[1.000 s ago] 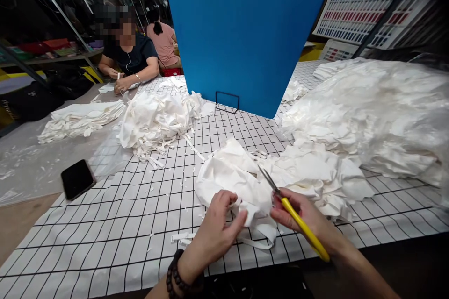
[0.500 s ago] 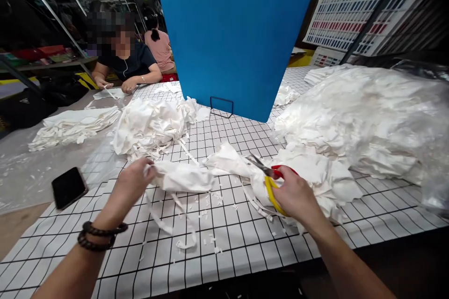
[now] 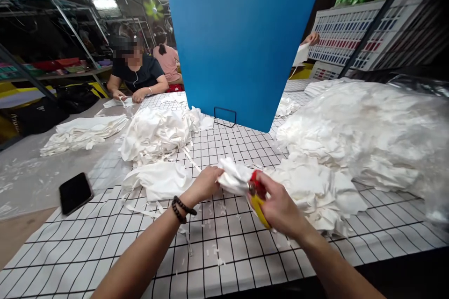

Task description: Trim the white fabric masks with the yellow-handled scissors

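My left hand is closed on the edge of a white cloth piece over the middle of the table. In my right hand is a pair of scissors with one red and one yellow handle. The blades point left, over the held cloth and close to my left fingers; whether they are open is blurred. Left of my left hand lies another white cloth piece with thin straps. A pile of white cloth pieces sits just beyond my right hand.
A blue board stands on the grid-patterned tablecloth. White cloth heaps and a large plastic bag of cloth flank it. A phone lies at left. Small white scraps dot the cloth. A co-worker sits across.
My left hand has let go of the cloth at left and moved right to grip another piece. The scissors have shifted slightly left and down. A person's hand has appeared beyond the board.
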`<act>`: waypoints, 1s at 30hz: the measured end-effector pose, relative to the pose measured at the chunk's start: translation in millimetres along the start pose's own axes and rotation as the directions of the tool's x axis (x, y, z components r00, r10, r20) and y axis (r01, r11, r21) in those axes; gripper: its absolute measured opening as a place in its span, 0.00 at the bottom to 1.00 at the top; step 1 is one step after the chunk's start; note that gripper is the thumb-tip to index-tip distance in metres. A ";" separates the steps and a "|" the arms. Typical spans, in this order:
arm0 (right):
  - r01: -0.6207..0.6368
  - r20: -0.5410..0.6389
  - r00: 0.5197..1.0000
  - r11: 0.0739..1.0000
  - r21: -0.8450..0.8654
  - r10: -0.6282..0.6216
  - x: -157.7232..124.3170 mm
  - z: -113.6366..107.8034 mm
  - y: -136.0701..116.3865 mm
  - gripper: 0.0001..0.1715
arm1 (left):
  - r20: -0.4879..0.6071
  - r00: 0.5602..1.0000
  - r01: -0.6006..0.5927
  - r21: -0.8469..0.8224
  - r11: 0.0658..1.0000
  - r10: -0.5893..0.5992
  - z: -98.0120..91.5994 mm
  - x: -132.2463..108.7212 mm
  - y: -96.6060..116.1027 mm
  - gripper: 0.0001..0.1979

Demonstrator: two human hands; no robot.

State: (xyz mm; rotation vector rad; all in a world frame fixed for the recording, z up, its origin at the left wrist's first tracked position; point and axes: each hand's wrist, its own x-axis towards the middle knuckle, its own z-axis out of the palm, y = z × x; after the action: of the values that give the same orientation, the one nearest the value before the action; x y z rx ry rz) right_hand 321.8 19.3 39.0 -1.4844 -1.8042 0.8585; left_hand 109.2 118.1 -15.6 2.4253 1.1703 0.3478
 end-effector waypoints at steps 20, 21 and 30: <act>-0.265 -0.099 0.957 0.959 0.097 0.274 45.6 61.9 36.3 0.17 | 0.129 0.928 0.372 -0.375 0.849 -0.350 11.2 -41.1 42.3 0.05; -0.265 -0.095 0.957 0.958 0.115 0.276 55.4 67.6 37.2 0.16 | 0.202 0.922 0.385 -0.421 0.821 -0.329 15.4 -47.9 50.9 0.07; -0.259 0.064 0.959 0.762 0.594 0.276 67.4 34.3 44.1 0.11 | 0.571 0.812 0.361 -0.655 -0.664 -0.122 82.0 -56.0 91.4 0.32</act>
State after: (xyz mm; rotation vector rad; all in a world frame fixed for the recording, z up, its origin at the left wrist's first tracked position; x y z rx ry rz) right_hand 308.5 89.3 -11.9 -1.3195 -1.1338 1.3910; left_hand 169.7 1.6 -46.5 0.1105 0.6370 0.5990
